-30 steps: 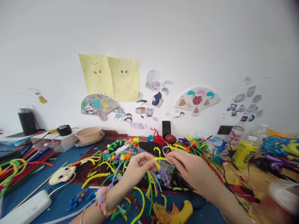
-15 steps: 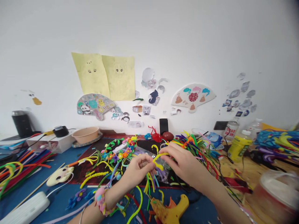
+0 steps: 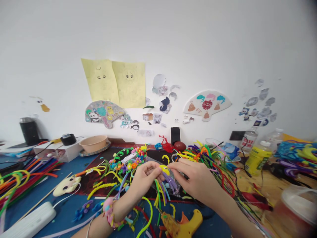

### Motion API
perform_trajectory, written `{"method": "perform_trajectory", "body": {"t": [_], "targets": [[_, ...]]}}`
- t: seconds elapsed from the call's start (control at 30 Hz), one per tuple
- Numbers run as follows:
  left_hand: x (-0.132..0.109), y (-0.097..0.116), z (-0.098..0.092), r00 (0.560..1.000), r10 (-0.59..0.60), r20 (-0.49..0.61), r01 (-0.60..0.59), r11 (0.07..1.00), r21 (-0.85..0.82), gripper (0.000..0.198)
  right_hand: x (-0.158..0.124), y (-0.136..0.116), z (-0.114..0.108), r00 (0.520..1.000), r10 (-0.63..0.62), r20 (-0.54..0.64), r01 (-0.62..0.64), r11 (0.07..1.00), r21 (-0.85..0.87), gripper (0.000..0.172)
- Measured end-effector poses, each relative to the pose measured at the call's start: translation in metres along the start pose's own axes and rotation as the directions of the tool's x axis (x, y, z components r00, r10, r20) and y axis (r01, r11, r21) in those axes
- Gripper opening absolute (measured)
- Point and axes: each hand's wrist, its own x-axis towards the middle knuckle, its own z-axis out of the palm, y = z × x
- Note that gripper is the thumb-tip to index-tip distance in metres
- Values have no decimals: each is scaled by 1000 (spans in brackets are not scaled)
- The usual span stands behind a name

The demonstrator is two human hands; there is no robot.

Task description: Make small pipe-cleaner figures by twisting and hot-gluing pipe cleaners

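A yellow pipe cleaner (image 3: pixel 165 170), bent into a small curl, sits between my hands. My left hand (image 3: pixel 148 176) pinches it between thumb and fingertips. The fingers of my right hand (image 3: pixel 192 178) are closed at its right side, their tips partly hidden. Just behind, another curled yellow piece (image 3: pixel 165 158) shows. Below my hands lie purple pipe cleaners (image 3: pixel 170 183) by a clear plastic bag. Nearer to me rests a worn yellow glue gun (image 3: pixel 183 226).
Flower-shaped pipe-cleaner pieces (image 3: pixel 131 163) lie left of centre, with more loose stems (image 3: pixel 210 153) at right. A white power strip (image 3: pixel 32 219) and a pale mask-like piece (image 3: pixel 66 185) are at left. A yellow-labelled bottle (image 3: pixel 258 158) and a lidded tub (image 3: pixel 297 208) stand right.
The yellow pipe cleaner is now more tightly curled and shows less between my fingers. My right hand has turned slightly lower over it. The view has shifted a little.
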Motion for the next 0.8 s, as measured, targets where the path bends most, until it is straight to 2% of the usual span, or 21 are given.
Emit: {"method": "perform_trajectory", "body": {"t": [0.37, 0.53, 0.67, 0.8], "targets": [[-1, -5, -2, 997, 41, -59, -44, 998, -46, 24, -1, -5, 9, 996, 33, 79, -30, 999, -38, 23], [0, -5, -1, 994, 75, -85, -80, 995, -54, 22, 1, -10, 14, 996, 71, 53, -68, 996, -49, 20], [0, -8, -2, 988, 111, -107, -119, 991, -68, 21, 0, -13, 20, 993, 117, 22, -118, 993, 20, 19], [-2, -9, -2, 978, 161, -130, -170, 984, -56, 18, 3, -14, 22, 970, 242, 8, -239, 953, 187, 15]]}}
